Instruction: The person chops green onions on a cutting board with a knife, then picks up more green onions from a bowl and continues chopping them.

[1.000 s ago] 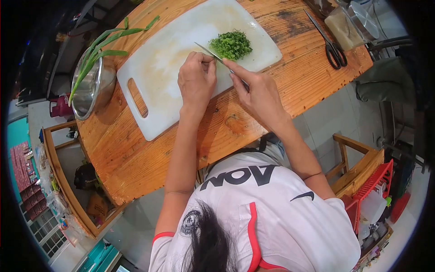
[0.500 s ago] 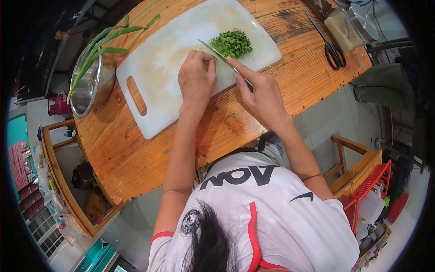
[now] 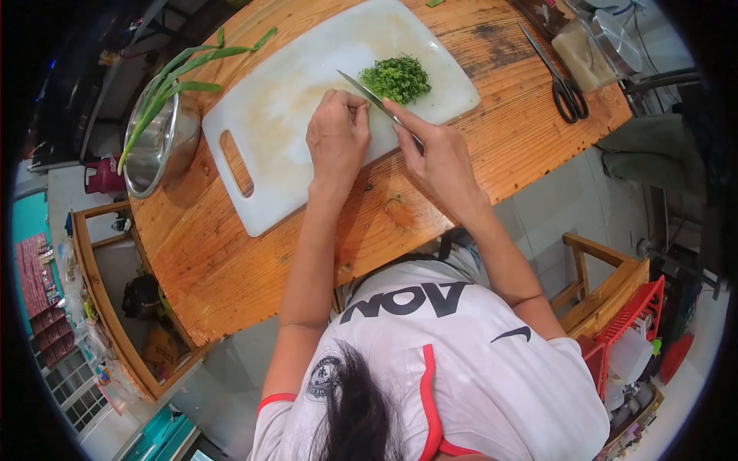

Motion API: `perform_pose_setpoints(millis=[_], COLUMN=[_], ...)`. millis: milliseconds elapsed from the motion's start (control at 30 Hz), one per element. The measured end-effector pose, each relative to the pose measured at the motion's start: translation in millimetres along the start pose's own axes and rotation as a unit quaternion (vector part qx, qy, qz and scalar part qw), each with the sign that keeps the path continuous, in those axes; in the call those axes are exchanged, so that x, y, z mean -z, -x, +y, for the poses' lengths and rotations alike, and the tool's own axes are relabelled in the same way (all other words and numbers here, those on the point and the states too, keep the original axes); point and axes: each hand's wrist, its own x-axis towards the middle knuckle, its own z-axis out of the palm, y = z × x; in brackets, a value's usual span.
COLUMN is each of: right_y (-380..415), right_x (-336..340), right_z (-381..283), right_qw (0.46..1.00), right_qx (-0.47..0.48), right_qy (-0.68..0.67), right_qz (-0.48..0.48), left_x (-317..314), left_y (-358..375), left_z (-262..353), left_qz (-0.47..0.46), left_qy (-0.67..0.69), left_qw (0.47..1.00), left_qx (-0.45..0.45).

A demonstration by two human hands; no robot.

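Observation:
My right hand grips a knife, index finger stretched along the blade, its tip pointing up and left over the white cutting board. Close beside the blade, my left hand is closed with its fingertips pinched together on the board. A trace of green shows at those fingertips, but what they hold is mostly hidden. Just beyond the knife lies a pile of finely chopped green onion. Long green onion stalks rest across a metal bowl left of the board.
Black-handled scissors lie at the right of the wooden table. Behind them stands a container with pale contents. A wooden stool and a red rack are on the floor side at right.
The whole view has shifted slightly, moving the board and bowl a little to the right. Both hands and the knife keep nearly the same pose beside the chopped pile.

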Motion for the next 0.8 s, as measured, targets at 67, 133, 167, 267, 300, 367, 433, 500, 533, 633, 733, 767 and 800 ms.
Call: perform_pose_setpoints(millis=[67,133,167,267,300,367,433,500,533,633,733,767,800], right_y=[1,2,2,3,3,4,4,4,3,-3,-5,-2,1], right_x=[6,9,10,11,10,9,6,-2,-6,-12,-1,2,4], right_z=[-3,-4,-4,-7,-9,-9,-8,-4,-1,0,-3,-2,-2], right_qw=[0.999,0.999,0.999,0.999,0.999,0.999,0.999,0.998,0.998,0.997,0.998,0.999,0.999], right_qx=[-0.022,-0.029,-0.026,-0.015,-0.010,-0.007,0.004,0.023,0.028,0.033,0.012,0.006,-0.004], right_qy=[0.018,0.025,0.023,0.020,0.018,0.025,0.036,0.053,0.059,0.070,0.056,0.042,0.030], right_qz=[-0.018,-0.025,-0.025,-0.025,-0.026,-0.030,-0.025,-0.011,-0.007,-0.007,-0.014,-0.013,-0.012], left_x=[-2,-2,-2,-3,-3,-3,-2,-2,-3,-2,-1,-1,-1], left_y=[1,0,1,0,0,0,0,-1,-1,-1,-2,-1,0], left_z=[-2,-3,-3,-3,-3,-3,-3,-2,-2,-2,2,3,3], left_qz=[0.002,0.007,0.012,0.017,0.018,0.018,0.016,0.011,0.011,0.009,0.003,0.003,0.000], left_qy=[0.003,-0.004,-0.013,-0.017,-0.015,-0.017,-0.022,-0.030,-0.027,-0.020,-0.012,-0.010,-0.007], left_qw=[1.000,1.000,1.000,0.999,0.999,0.999,0.999,0.999,0.999,0.999,1.000,1.000,1.000], left_qx=[-0.001,-0.011,-0.020,-0.027,-0.026,-0.025,-0.028,-0.033,-0.032,-0.023,-0.004,0.002,0.008])
